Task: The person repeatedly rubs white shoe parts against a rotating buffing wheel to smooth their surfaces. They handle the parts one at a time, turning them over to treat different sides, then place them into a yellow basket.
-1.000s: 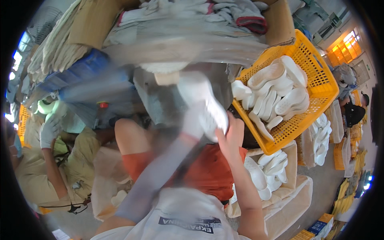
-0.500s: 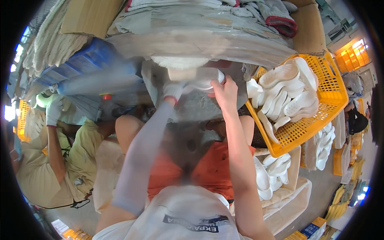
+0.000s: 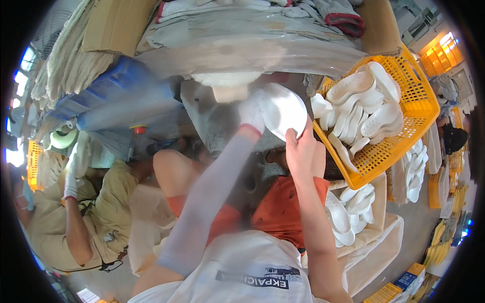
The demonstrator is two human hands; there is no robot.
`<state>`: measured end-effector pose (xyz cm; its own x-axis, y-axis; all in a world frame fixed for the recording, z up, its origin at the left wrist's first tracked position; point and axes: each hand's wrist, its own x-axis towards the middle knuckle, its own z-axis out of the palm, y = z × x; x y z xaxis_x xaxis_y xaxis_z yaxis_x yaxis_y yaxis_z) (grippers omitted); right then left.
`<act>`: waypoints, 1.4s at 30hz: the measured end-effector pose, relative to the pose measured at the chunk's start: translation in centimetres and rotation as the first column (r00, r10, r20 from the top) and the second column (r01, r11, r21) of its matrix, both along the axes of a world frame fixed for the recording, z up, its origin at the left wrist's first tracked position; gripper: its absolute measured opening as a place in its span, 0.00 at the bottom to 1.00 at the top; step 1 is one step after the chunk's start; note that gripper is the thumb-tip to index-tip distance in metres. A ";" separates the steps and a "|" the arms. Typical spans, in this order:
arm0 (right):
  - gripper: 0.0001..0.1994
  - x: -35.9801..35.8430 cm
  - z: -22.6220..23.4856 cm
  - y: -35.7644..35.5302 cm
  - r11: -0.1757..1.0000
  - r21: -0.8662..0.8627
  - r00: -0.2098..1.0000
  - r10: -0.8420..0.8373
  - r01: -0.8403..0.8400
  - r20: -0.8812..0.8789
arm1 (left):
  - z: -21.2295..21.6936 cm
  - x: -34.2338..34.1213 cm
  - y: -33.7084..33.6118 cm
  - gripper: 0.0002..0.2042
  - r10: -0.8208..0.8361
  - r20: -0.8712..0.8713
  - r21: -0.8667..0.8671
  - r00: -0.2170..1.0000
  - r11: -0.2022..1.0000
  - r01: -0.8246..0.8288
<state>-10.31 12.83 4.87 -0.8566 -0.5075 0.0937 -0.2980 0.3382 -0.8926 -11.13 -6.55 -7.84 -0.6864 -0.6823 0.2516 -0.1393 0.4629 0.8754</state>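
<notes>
My left hand (image 3: pixel 251 112), in a white knit glove with a red cuff, grips one side of a white shoe sole (image 3: pixel 286 113). On its right edge, the bare fingers of my right hand (image 3: pixel 300 144) close, thumb uppermost. The sole's broad, smooth face is turned up toward me. Just beyond my left hand is a fuzzy white rounded pad or wheel (image 3: pixel 227 79) with a pale block (image 3: pixel 230 94) below it. Part of the left hand's grip is blurred and hidden behind the sole.
A tilted yellow basket (image 3: pixel 376 174) at right holds several white soles (image 3: pixel 353 113). More white soles (image 3: pixel 348 214) lie in a cloth-lined container below. Wrapped sheeting (image 3: pixel 252 50) and gloves hang ahead. A co-worker with a gloved hand (image 3: pixel 70 184) sits at left beside blue crates (image 3: pixel 111 93).
The white shoe sole has turned so its broad face shows. Both my hands have shifted right and nearer to me with it. The co-worker's gloved hand has lowered.
</notes>
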 end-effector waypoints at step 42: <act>0.25 8.2 -4.0 1.6 0.932 0.305 0.955 0.250 -0.194 -0.157 | -1.2 9.3 -0.2 0.30 0.057 0.002 0.794 0.998 0.606 -0.037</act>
